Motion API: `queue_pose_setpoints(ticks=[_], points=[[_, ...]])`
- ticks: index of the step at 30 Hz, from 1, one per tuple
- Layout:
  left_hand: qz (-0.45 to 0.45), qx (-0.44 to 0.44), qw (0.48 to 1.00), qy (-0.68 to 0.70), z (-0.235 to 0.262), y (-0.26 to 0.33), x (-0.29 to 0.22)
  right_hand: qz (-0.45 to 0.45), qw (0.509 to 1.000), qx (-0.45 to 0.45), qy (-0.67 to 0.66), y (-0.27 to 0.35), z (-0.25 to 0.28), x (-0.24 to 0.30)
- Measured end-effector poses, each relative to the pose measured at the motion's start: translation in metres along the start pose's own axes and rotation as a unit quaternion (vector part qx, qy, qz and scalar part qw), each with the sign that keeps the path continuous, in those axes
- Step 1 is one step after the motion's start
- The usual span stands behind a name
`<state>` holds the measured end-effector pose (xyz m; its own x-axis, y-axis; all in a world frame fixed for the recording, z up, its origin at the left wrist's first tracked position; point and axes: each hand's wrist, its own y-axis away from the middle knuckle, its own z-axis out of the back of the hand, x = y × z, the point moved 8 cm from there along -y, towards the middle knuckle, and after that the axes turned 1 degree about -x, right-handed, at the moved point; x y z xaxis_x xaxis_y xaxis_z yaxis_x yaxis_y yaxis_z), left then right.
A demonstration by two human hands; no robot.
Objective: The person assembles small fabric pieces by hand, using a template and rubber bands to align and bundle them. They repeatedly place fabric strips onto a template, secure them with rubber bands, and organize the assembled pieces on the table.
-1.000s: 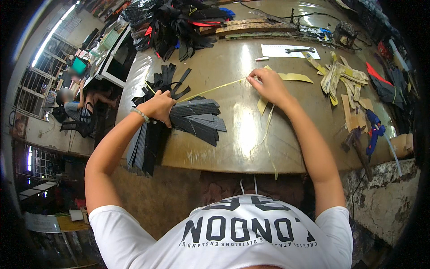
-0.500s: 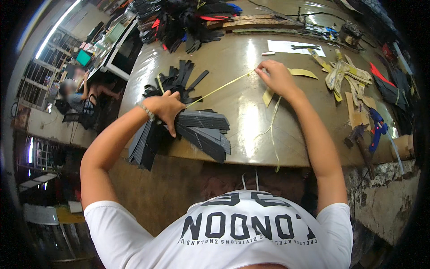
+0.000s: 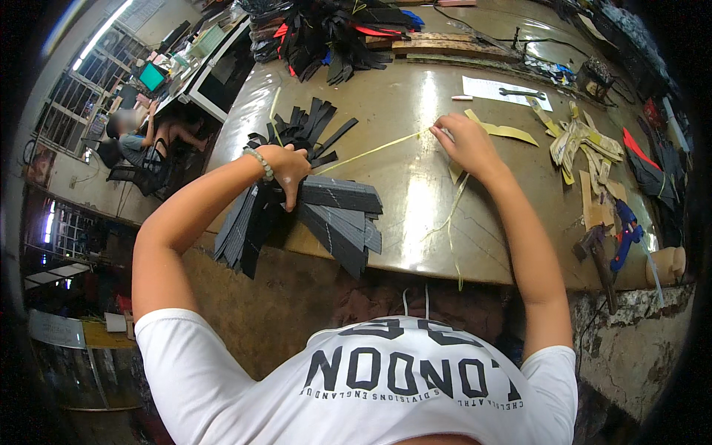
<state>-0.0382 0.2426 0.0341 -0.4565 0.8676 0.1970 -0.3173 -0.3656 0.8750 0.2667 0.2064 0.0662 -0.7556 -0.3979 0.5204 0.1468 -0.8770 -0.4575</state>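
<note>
My left hand (image 3: 288,172), a beaded bracelet at its wrist, is closed around the middle of a bundle of black and dark grey fabric strips (image 3: 337,222). The strips fan out toward the table's near edge and also beyond the hand. From the bundle a thin yellow strip (image 3: 374,153) runs taut up to the right. Its far end is pinched between the fingertips of my right hand (image 3: 467,144), which is above the table. A short yellow end (image 3: 276,111) sticks up beyond my left hand. Where the yellow strip meets the bundle is hidden by my left hand.
More yellow strips (image 3: 508,132) lie by my right hand, and a thin split one (image 3: 450,222) trails toward the near edge. Farther right are a pale strip bundle (image 3: 586,144) and blue-handled tool (image 3: 627,233). A wrench (image 3: 521,94) rests on paper; a black pile (image 3: 334,41) lies at the back.
The view has shifted slightly. My left hand has turned a little on the bundle, and the short yellow end stands higher. The yellow strip stays taut between both hands.
</note>
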Motion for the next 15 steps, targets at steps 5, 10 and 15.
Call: queue_pose_setpoints(ticks=[5, 10, 15], points=[[-0.081, 0.086, 0.973, 0.199, 0.001, 0.016, -0.036, -0.019, 1.0, -0.011, 0.018, 0.0, -0.005, -0.013], [-0.185, -0.088, 0.899, 0.387, 0.062, 0.073, -0.042, -0.035, 0.999, -0.019, -0.037, -0.002, -0.003, -0.03], [-0.13, -0.444, 0.637, 0.616, 0.096, 0.148, 0.02, -0.031, 0.989, 0.018, -0.144, -0.005, -0.002, -0.01]])
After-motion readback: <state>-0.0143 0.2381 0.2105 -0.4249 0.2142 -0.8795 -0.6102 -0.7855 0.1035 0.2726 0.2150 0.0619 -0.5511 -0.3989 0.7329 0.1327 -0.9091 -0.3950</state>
